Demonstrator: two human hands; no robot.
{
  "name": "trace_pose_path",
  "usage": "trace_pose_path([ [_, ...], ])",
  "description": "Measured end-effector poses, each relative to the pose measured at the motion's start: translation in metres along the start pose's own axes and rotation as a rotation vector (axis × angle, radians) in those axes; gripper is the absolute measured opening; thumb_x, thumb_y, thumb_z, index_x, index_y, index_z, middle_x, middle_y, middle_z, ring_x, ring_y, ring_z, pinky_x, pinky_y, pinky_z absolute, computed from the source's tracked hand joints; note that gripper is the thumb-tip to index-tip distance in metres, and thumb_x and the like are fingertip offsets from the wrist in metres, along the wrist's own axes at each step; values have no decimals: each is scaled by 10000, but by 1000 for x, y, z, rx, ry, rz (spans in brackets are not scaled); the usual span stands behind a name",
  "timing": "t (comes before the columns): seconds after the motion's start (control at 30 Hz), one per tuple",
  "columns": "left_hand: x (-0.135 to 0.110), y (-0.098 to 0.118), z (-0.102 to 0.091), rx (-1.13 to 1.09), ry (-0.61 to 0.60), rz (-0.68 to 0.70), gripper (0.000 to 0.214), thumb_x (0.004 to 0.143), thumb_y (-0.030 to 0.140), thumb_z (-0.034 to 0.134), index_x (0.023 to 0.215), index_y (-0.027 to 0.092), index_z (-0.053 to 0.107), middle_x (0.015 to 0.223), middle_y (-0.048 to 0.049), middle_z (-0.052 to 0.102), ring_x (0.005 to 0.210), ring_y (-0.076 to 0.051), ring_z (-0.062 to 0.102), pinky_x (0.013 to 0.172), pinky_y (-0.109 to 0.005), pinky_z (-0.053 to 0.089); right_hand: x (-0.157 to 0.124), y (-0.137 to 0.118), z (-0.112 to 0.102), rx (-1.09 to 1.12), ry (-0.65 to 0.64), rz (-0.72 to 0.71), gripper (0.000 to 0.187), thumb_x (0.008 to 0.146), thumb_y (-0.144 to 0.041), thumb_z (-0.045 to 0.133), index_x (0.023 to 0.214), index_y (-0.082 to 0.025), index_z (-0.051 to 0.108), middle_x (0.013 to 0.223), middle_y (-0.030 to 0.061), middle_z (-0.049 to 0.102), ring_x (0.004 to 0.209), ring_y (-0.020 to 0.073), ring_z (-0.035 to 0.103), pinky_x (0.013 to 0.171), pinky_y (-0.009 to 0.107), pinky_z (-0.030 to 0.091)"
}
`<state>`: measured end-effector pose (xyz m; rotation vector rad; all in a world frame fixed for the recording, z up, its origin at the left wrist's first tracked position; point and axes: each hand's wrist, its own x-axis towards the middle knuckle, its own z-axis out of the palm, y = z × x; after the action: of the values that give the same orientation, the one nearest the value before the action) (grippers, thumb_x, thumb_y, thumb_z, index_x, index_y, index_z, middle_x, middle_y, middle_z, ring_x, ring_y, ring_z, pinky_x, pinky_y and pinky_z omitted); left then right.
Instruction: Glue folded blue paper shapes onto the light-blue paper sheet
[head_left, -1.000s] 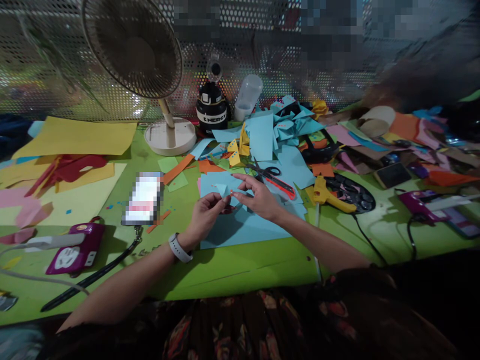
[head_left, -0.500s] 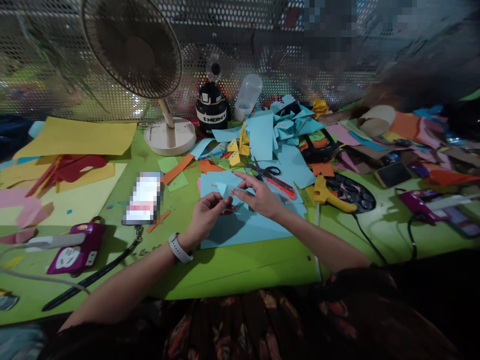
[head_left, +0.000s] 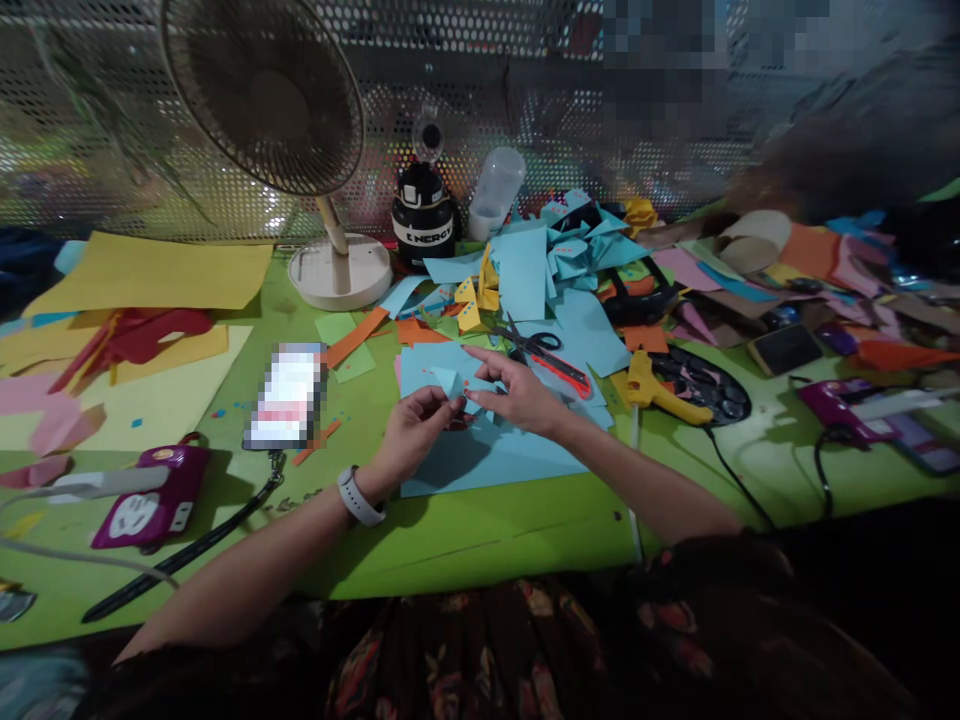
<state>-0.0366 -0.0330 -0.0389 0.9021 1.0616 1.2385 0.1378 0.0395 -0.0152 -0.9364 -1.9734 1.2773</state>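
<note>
A small folded piece of light-blue paper (head_left: 448, 380) is pinched between the thumb and fingers of my left hand (head_left: 416, 430), which wears a watch with a pale band. My right hand (head_left: 525, 395) is close beside it, index finger stretched out and thumb apart from it, the thumb tip by the folded piece. Whether that thumb touches the paper I cannot tell. A tiny red dot shows near the thumb tip. Flat light-blue sheets (head_left: 495, 465) lie beneath both hands. Black-handled scissors (head_left: 536, 342) and a red cutter (head_left: 566, 376) rest just beyond my right hand.
A phone (head_left: 286, 395) and a purple device (head_left: 154, 495) are on the left. Behind stand a fan (head_left: 341, 272), a black bottle (head_left: 424, 225) and a heap of blue paper pieces (head_left: 577, 245). A yellow glue gun (head_left: 660, 390) with a cord lies to the right.
My right thumb has moved slightly down, and its gap to the fingers is wider. My left hand keeps its pinch on the folded paper almost unmoved.
</note>
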Motion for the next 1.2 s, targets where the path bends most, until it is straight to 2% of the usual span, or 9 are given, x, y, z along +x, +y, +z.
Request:
trace_pose_path([
  [0.2, -2, 4, 0, -87, 12, -28, 301, 720, 385, 817, 813, 165, 633, 747, -9, 705, 718, -150, 704, 676, -251, 558, 0, -1, -4, 13, -9, -33, 643, 817, -269, 592, 1446, -202, 477, 917, 27, 591, 834, 150, 537, 838, 331, 471],
  [0.43, 0, 4, 0, -51, 90, -75, 388, 665, 455, 839, 679, 163, 583, 617, 43, 593, 549, -98, 608, 601, -230, 514, -4, -3, 2, -33, -52, -102, 650, 832, -243, 584, 1464, -191, 438, 914, 27, 614, 842, 156, 568, 855, 351, 491],
  [0.63, 0, 7, 3, 53, 97, 38, 398, 712, 463, 801, 623, 164, 554, 582, 48, 530, 537, -76, 509, 583, -217, 491, -6, -2, 6, -22, -59, -95, 660, 842, -238, 576, 1479, -192, 405, 912, 23, 616, 860, 157, 582, 887, 360, 485],
  [0.87, -1, 3, 1, 95, 87, 127, 347, 792, 464, 732, 683, 168, 589, 623, 40, 519, 584, -87, 492, 598, -219, 487, -6, 3, 11, -22, -37, -98, 633, 855, -278, 580, 1460, -170, 424, 948, 36, 606, 878, 157, 571, 890, 355, 483],
  [1.03, 1, 4, -1, 17, 107, 52, 354, 765, 483, 753, 686, 166, 615, 622, 37, 536, 569, -85, 513, 608, -220, 493, -4, 0, 7, -8, -44, -90, 648, 846, -285, 592, 1461, -167, 427, 918, 36, 615, 853, 157, 567, 864, 348, 488],
  [1.13, 3, 5, -4, -122, 102, -19, 347, 756, 508, 751, 757, 176, 649, 628, 43, 540, 570, -98, 559, 657, -265, 552, -2, -2, 1, 14, -44, -68, 641, 833, -288, 608, 1445, -171, 455, 909, 36, 613, 839, 154, 563, 827, 329, 489],
  [1.2, 4, 5, -5, -133, 73, -29, 334, 736, 487, 775, 799, 183, 654, 670, 41, 572, 594, -106, 597, 658, -272, 567, -1, -2, -2, 16, -35, -71, 617, 837, -291, 607, 1428, -168, 478, 895, 31, 612, 827, 150, 561, 816, 321, 483],
])
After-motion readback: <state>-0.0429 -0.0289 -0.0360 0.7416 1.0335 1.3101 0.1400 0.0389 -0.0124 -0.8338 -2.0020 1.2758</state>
